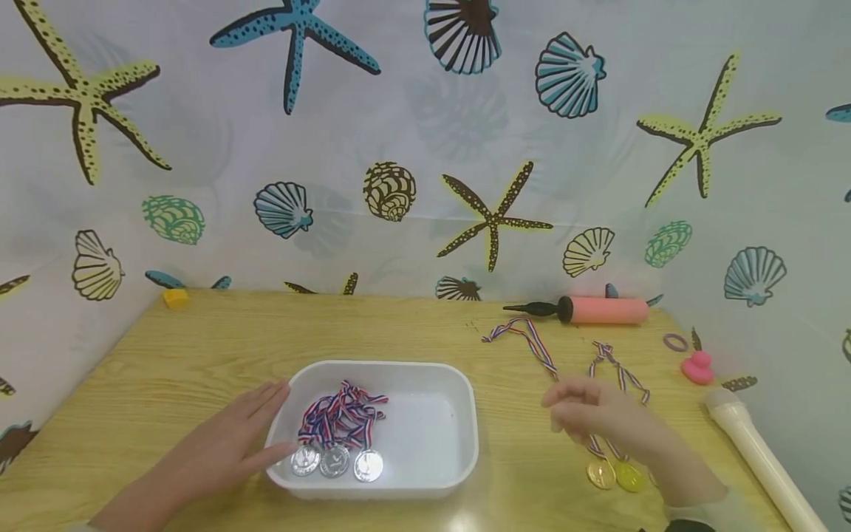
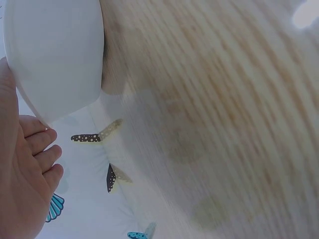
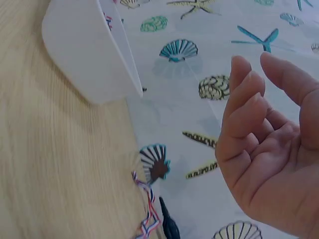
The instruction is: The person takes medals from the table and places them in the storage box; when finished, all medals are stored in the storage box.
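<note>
A white plastic tray [image 1: 459, 414] sits in the middle of the wooden table. In it lie three silver medals [image 1: 335, 462] with a heap of red, white and blue ribbons [image 1: 340, 415]. My left hand [image 1: 269, 417] lies flat on the table, its straight fingers against the tray's left wall [image 2: 55, 55]. To the right, two gold medals [image 1: 614, 475] lie on the table with their ribbons [image 1: 532, 343] stretched toward the back. My right hand [image 1: 572, 410] hovers just above those ribbons. Its fingers are loosely bent and its palm [image 3: 259, 129] is empty.
A pink hand pump [image 1: 601, 310] with a black nozzle lies at the back right. A purple ring [image 1: 674, 342], a pink rubber duck [image 1: 696, 367] and a long white tube [image 1: 758, 451] line the right edge. A yellow block [image 1: 176, 298] sits back left. A seashell curtain surrounds the table.
</note>
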A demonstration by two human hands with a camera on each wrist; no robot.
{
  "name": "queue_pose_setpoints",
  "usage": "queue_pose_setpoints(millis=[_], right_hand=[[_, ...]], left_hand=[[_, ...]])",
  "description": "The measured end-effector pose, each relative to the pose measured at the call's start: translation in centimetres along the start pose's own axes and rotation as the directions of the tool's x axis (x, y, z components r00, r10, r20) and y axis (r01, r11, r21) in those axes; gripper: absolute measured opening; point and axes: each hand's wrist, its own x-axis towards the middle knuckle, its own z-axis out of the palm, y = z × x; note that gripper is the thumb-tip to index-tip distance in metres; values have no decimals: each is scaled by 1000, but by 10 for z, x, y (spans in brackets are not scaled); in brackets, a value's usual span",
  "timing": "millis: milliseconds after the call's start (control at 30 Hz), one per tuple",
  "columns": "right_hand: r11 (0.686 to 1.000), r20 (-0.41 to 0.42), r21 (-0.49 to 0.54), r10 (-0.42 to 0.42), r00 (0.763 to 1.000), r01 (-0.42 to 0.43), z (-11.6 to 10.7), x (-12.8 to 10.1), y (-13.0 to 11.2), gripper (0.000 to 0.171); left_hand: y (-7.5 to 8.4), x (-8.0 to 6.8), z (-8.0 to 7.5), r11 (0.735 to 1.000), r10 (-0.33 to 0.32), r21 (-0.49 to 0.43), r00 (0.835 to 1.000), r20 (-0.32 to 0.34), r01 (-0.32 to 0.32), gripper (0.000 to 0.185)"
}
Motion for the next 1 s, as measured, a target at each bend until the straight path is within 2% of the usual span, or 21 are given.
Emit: queue_pose_setpoints(millis=[133,300,433,600,767,867,1000], right_hand=[[997,-76,-62,49,996,-53,-19,-22,22,33],[986,-113,-105,121,986,-133,-35,-42,48,40],[973,-109,-149,159,981,-174,-38,-50,64,42],[951,-121,-257,142,982,-169,-33,-53,78,30],[912,-159,-383,93,983,-148,-28,-51,84,17],[888,-180,-432,87,980,-159,-24,-51,85,18],[839,-235,-500,104,966,-212,-18,-51,84,22]], left_hand=[[0,0,0,1000,-1,-6,1000,3,1,76],[-1,0,0,1000,-6,-3,1000,9,6,76],[-2,-1,1,1000,-7,-4,1000,8,7,76],[-2,-1,1,1000,1,-4,1000,-7,-1,76],[-2,-1,2,1000,6,3,1000,-10,-6,76],[-1,0,3,1000,1,6,1000,-4,-1,77],[-1,0,4,1000,-8,7,1000,6,8,77]])
